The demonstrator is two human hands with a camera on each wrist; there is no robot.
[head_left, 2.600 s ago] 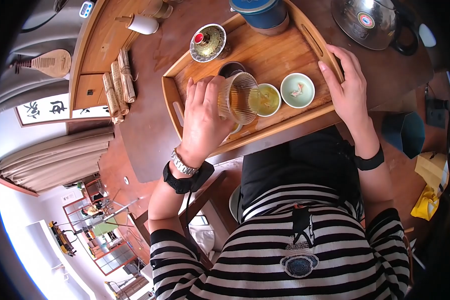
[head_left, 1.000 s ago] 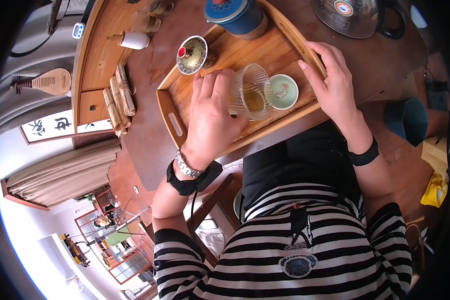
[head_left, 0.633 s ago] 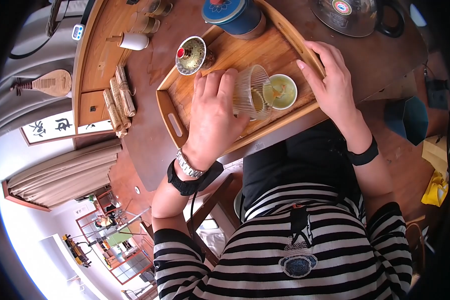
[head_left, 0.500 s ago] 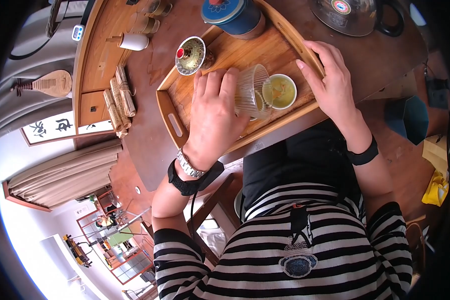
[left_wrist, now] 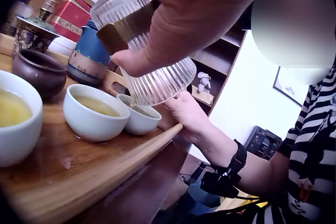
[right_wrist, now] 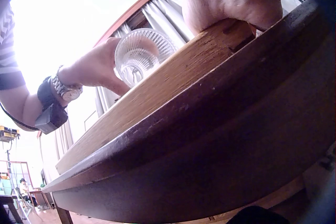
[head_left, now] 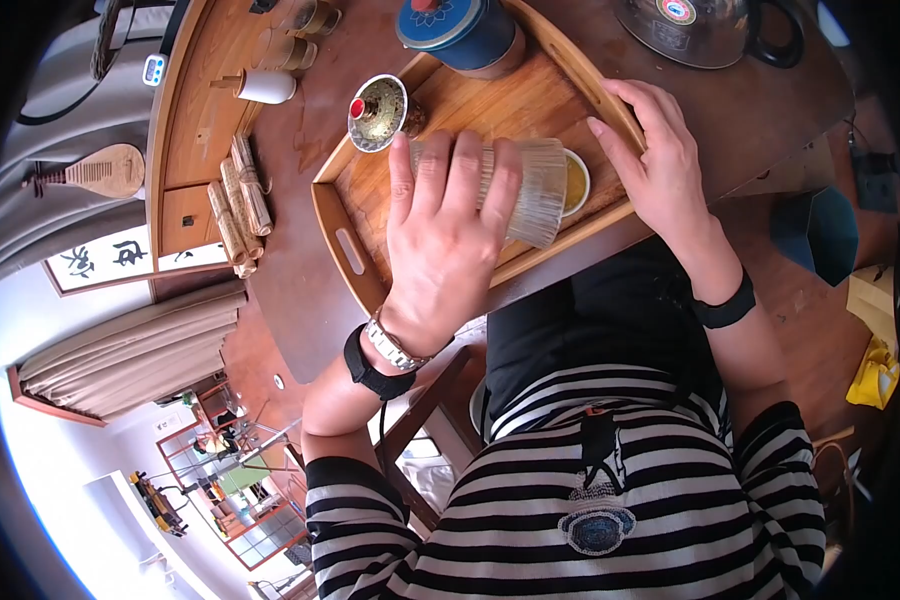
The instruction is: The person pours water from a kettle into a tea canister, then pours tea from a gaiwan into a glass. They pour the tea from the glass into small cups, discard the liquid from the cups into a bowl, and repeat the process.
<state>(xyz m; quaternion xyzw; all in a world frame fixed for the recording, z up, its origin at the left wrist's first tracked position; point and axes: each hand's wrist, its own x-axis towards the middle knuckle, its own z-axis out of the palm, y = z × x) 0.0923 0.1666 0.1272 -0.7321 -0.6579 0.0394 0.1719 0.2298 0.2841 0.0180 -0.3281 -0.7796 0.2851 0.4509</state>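
In the head view my left hand (head_left: 450, 215) holds a clear ribbed glass pitcher (head_left: 540, 190), steeply tilted with its mouth toward the right. The left wrist view shows a brown band around the glass, with the thumb against it. Right under its rim stands the farthest small white cup (left_wrist: 140, 119), with yellow tea visible from above (head_left: 576, 185). Beside it are a middle white cup (left_wrist: 92, 119) and a near one (left_wrist: 23, 134), both with tea. My right hand (head_left: 665, 155) grips the right end of the wooden tray (head_left: 560, 95), thumb inside the rim.
A dark brown cup (left_wrist: 39, 74), a gold lidded vessel with a red knob (head_left: 378, 112) and a blue canister (head_left: 460, 35) stand toward the back. A steel kettle (head_left: 705, 35) sits right of the tray. Rolled bamboo mats (head_left: 235, 205) lie at the left.
The left hand has moved the pitcher right, from the middle cup to the right-hand cup, and tipped it further. Yellow tea now fills that cup. The right hand stays on the tray.
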